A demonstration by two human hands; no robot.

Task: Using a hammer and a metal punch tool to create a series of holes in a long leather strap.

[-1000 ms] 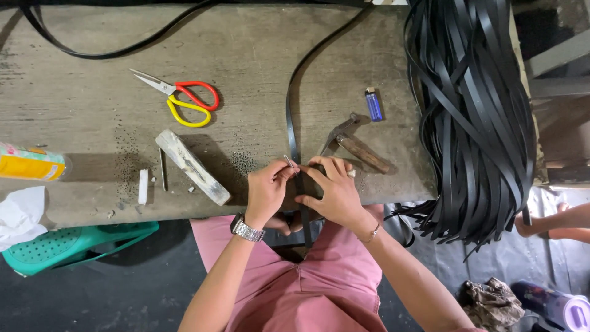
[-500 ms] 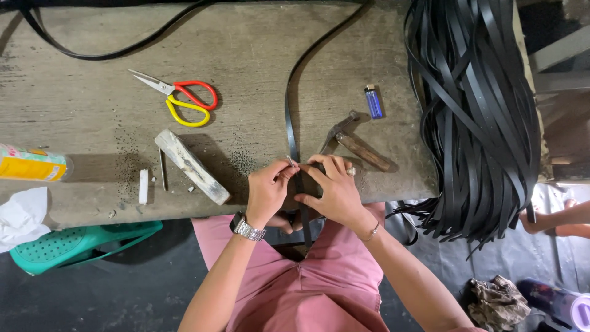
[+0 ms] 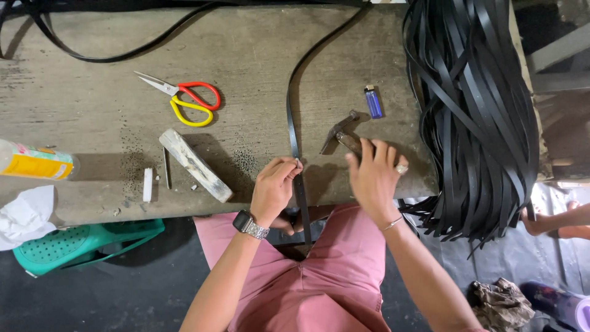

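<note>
My left hand point(image 3: 273, 187), with a watch on its wrist, pinches a small metal piece against a long black strap point(image 3: 289, 104) near the front edge of the worn wooden table point(image 3: 80, 123). The strap runs from the far side of the table and down over my lap. My right hand point(image 3: 375, 178) lies with its fingers stretched over the handle of a hammer point(image 3: 337, 130), just right of the strap. It wears a ring and has not closed around the handle.
Red and yellow scissors point(image 3: 187, 101), a wooden block point(image 3: 195, 165), a thin rod point(image 3: 167, 167), a white stick point(image 3: 147, 184) and a blue lighter point(image 3: 372, 101) lie on the table. A thick bundle of black straps point(image 3: 479, 110) hangs at the right. A yellow bottle point(image 3: 37, 161) lies far left.
My right hand has left the strap and moved right onto the hammer's handle. My left hand stays pinching at the strap.
</note>
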